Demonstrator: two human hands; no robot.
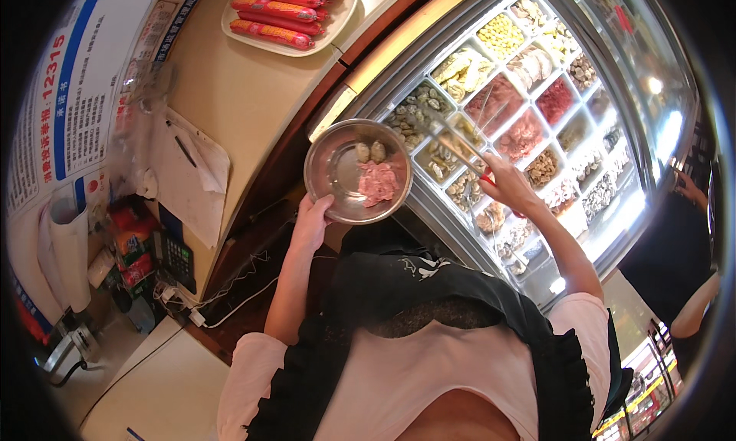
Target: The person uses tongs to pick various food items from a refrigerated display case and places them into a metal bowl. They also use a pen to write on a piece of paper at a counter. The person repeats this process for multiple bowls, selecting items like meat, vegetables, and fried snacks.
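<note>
My left hand is closed on the near left rim of a round steel bowl. Inside it lie a clump of thin pink meat slices and two rounded greenish-brown pieces, which look like small shellfish. In my right hand is a pair of metal tongs, reaching left over a lit display case. The blurred tips are over the case's left compartments, near one of similar dark rounded pieces. Whether they touch or hold any food, I cannot tell.
The case holds white trays of food, including yellow corn and red shredded meat. A plate of red-wrapped sausages sits on the counter, with paper and a pen. Another person's arm shows at right.
</note>
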